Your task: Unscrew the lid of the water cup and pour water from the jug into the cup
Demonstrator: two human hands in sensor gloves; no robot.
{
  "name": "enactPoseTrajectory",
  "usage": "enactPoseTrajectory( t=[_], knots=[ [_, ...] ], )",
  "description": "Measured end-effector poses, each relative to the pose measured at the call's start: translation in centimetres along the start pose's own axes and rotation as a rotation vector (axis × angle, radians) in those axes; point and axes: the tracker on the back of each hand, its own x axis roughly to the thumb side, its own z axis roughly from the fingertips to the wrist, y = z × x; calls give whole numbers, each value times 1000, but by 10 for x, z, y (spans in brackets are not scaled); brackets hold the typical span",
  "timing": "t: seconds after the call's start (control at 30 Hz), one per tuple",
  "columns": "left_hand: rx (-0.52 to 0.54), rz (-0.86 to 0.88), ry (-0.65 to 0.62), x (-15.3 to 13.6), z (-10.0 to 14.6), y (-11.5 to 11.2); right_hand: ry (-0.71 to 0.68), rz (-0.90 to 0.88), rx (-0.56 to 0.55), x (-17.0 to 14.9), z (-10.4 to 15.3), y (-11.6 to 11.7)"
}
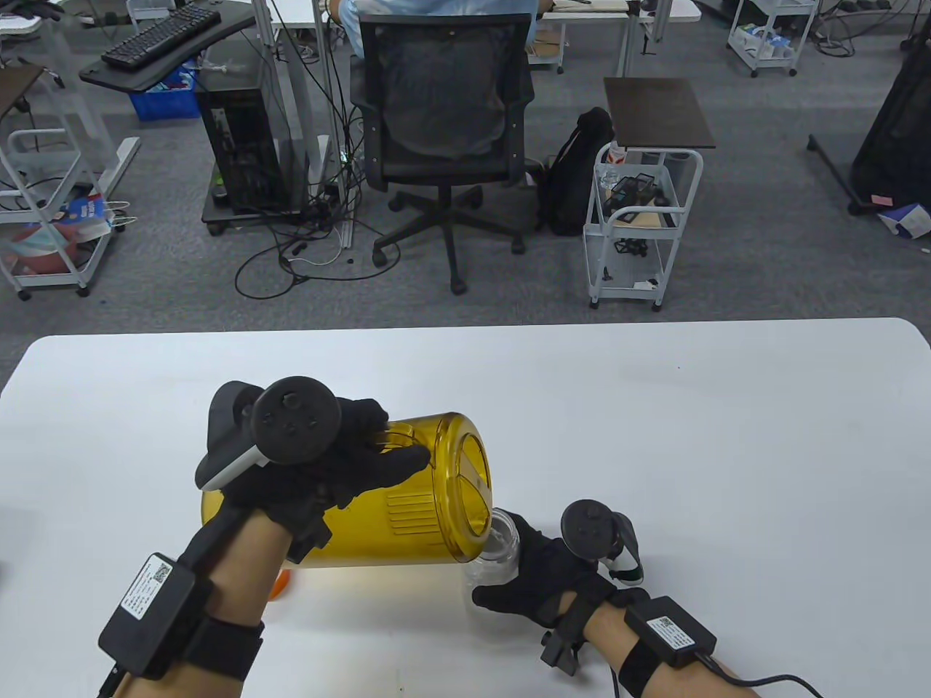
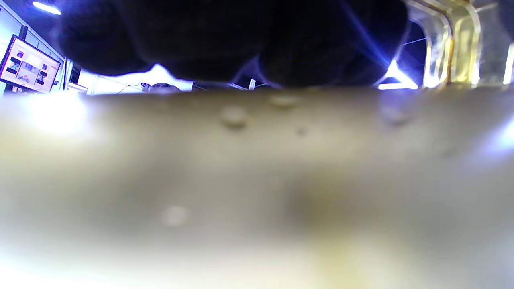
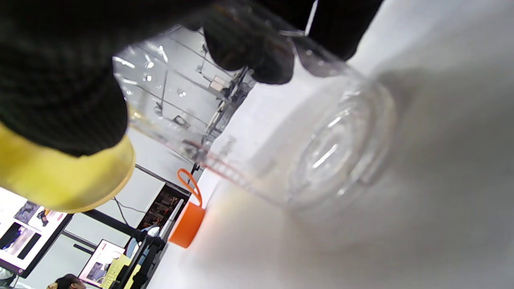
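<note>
- Nearest the camera, the right hand [image 1: 542, 582] has its grip curled round the clear cup [image 1: 498, 552], fingers wrapped about its wall; the cup stands upright on the white desk [image 1: 654, 436], near the front edge and right of centre.
- Just left of the cup, the amber jug [image 1: 429, 502] is tipped on its side, its open mouth facing right with the rim right over the cup's mouth.
- Left hand [image 1: 327, 465] grips the jug from above, fingers closed round its handle; in the left wrist view the jug wall fills the frame, blurred, with droplets on it.
- Orange lid [image 3: 186, 222] with a loop strap rests on the desk to the left, below the tipped jug.
- Beyond the desk's far edge stand an office chair [image 1: 444, 123] and a white trolley [image 1: 644, 218].
</note>
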Motion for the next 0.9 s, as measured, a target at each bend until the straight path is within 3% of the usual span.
enactPoseTrajectory(
  t=[0.9],
  knots=[
    [2, -54, -18, 8, 0, 2, -1, 4, 2, 0, -1, 0]
  ],
)
